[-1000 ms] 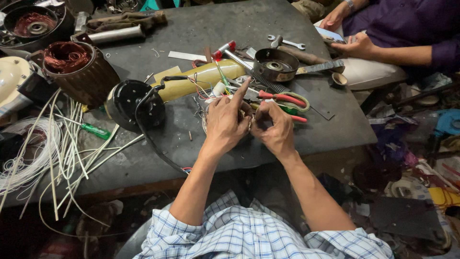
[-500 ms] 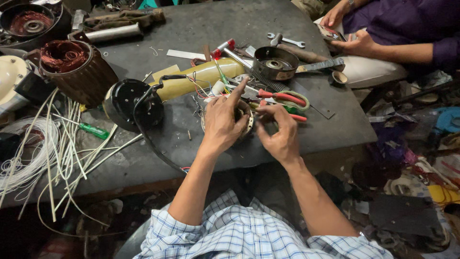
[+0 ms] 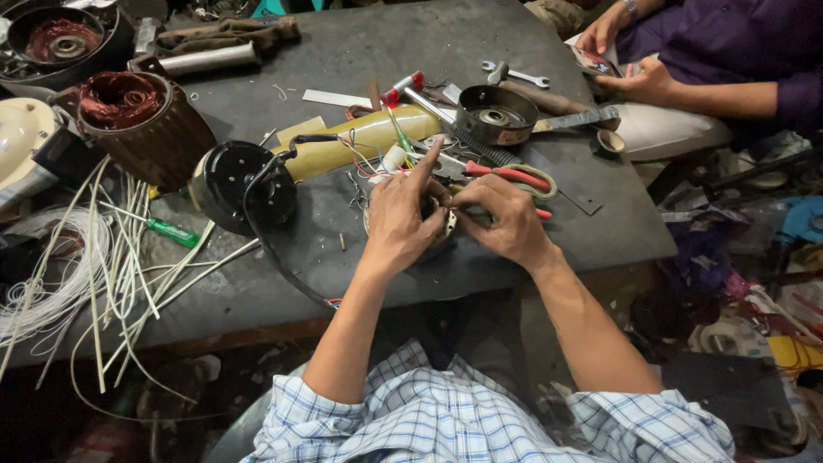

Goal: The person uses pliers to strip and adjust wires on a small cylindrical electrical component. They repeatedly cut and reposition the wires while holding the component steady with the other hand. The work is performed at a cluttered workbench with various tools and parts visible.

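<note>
The person sits at a dark table [image 3: 531,257], both hands closed around a small round winding [image 3: 444,225] near the table's front edge. The left hand [image 3: 396,225] cups the winding from the left, index finger extended upward, the remaining fingers curled against the rim. The right hand [image 3: 507,221] pinches at the winding's top from the right, fingertips drawn narrow; what sits between them is too small to tell, probably a wire end.

Layout, relative to the winding:
- Just behind it: red-handled pliers [image 3: 506,176] and a loose bundle of coloured wires [image 3: 373,163].
- Behind and left: a yellow tube [image 3: 360,141] and a black round housing [image 3: 244,184] with a cable leading off it.
- Far left: a copper-wound stator [image 3: 141,124], a green screwdriver [image 3: 167,230] and white sleeving strips [image 3: 129,274].
- Behind and right: a metal bowl [image 3: 497,113] and a spanner [image 3: 514,75].
- Far right: another person's hands [image 3: 643,81], apart from this work.

Working notes, as judgement: the cupping hand should keep the winding steady against the table so the pinch pulls against a fixed part. Fine wire likely kinks or snaps under a sharp tug, so a short, even draw close to the coil seems best. The pliers lie within reach if finger grip proves insufficient.
</note>
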